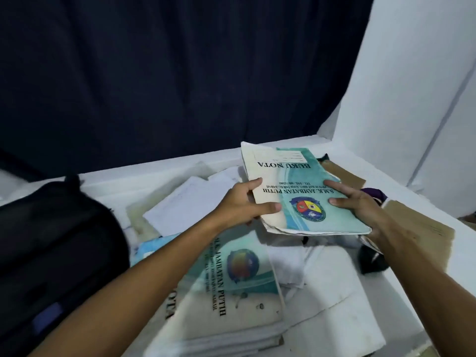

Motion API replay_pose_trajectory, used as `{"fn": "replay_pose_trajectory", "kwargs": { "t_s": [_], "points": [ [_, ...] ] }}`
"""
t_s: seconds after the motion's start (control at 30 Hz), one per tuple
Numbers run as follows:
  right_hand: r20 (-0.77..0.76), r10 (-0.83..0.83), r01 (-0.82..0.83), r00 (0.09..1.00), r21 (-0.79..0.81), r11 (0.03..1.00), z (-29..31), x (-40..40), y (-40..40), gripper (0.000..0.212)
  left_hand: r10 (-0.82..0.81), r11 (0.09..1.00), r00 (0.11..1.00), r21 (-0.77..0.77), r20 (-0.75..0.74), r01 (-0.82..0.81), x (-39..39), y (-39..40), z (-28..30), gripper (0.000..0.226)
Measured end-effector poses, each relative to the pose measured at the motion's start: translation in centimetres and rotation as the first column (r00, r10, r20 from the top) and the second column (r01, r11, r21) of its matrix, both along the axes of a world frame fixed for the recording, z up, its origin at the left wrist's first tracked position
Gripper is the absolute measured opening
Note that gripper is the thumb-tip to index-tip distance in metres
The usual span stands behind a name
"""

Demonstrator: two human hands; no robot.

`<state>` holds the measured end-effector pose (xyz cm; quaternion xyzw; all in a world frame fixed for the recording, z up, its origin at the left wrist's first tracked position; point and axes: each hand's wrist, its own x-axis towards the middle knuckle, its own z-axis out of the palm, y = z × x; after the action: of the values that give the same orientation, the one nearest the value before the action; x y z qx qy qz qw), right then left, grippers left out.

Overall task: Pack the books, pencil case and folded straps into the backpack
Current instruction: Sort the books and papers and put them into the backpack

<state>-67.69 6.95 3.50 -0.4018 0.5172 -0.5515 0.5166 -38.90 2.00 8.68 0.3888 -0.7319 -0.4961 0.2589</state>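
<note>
The left hand (244, 202) pinches one edge of a notebook (296, 186), thumb on the cover; the right hand (360, 202) grips the opposite edge, fingers spread on top. The notebook — teal and cream, crest printed, "BUKU NOTA", corners frayed — is held above the white table (334, 292), well right of the black backpack (51, 248).

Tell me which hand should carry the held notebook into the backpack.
Left, probably. The backpack lies on the left side, nearest the left hand, which already grips the notebook edge. The right hand holds the far side and would cross over.
</note>
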Motion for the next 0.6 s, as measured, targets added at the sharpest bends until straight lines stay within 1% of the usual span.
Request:
{"fn": "replay_pose_trajectory", "kwargs": {
  "t_s": [0.07, 0.1, 0.2, 0.27, 0.33, 0.4, 0.43, 0.47, 0.5, 0.53, 0.57, 0.6],
  "points": [
    [0.018, 0.121, -0.121, 0.992, -0.023, 0.992, 0.2, 2.5, -2.0, 0.098, 0.033, 0.999, 0.998, -0.016, 0.060, -0.032, 4.0, 0.5, 0.8, 0.075],
    [0.013, 0.178, -0.177, 0.984, -0.031, 0.984, 0.2, 3.7, -3.0, 0.104, 0.042, 0.999, 0.995, 0.001, 0.086, -0.042, 6.0, 0.8, 1.2, 0.077],
    [-0.051, 0.333, -0.335, 0.941, -0.025, 0.942, 0.3, 7.8, -5.2, 0.100, 0.003, 0.996, 0.987, 0.089, 0.159, -0.017, 11.7, 2.4, 1.7, 0.082],
    [-0.128, 0.435, -0.438, 0.891, -0.002, 0.899, 0.2, 10.4, -6.2, 0.098, -0.073, 0.980, 0.967, 0.195, 0.245, 0.024, 15.1, 3.5, 1.4, 0.090],
    [-0.175, 0.517, -0.521, 0.838, 0.025, 0.853, 0.2, 12.2, -6.9, 0.093, -0.186, 0.952, 0.915, 0.297, 0.359, 0.077, 17.4, 4.0, 1.2, 0.091],
    [-0.223, 0.602, -0.603, 0.767, 0.072, 0.795, -0.1, 14.2, -7.5, 0.086, -0.225, 0.945, 0.867, 0.317, 0.445, 0.083, 19.3, 4.4, 0.6, 0.083],
    [-0.259, 0.643, -0.641, 0.721, 0.103, 0.761, -0.2, 14.9, -7.7, 0.085, -0.201, 0.958, 0.867, 0.277, 0.456, 0.076, 19.8, 4.3, 0.4, 0.076],
    [-0.295, 0.678, -0.670, 0.674, 0.144, 0.728, -0.1, 15.6, -7.9, 0.084, -0.143, 0.979, 0.878, 0.196, 0.458, 0.057, 20.2, 4.2, 0.0, 0.067],
    [-0.329, 0.707, -0.690, 0.626, 0.188, 0.699, 0.0, 16.0, -7.9, 0.078, -0.058, 0.997, 0.883, 0.076, 0.465, 0.026, 20.2, 3.9, -0.3, 0.058],
    [-0.360, 0.728, -0.701, 0.584, 0.230, 0.676, 0.2, 16.4, -7.9, 0.070, 0.041, 0.997, 0.872, -0.077, 0.488, -0.003, 20.3, 3.4, -0.8, 0.054],
    [-0.381, 0.746, -0.705, 0.546, 0.272, 0.655, 0.4, 16.6, -8.0, 0.062, 0.135, 0.968, 0.842, -0.250, 0.522, 0.000, 20.4, 2.9, -1.5, 0.054],
    [-0.393, 0.760, -0.700, 0.517, 0.316, 0.640, 0.7, 16.7, -8.0, 0.059, 0.209, 0.914, 0.805, -0.403, 0.555, 0.040, 20.3, 2.4, -2.3, 0.058]
  ]
}}
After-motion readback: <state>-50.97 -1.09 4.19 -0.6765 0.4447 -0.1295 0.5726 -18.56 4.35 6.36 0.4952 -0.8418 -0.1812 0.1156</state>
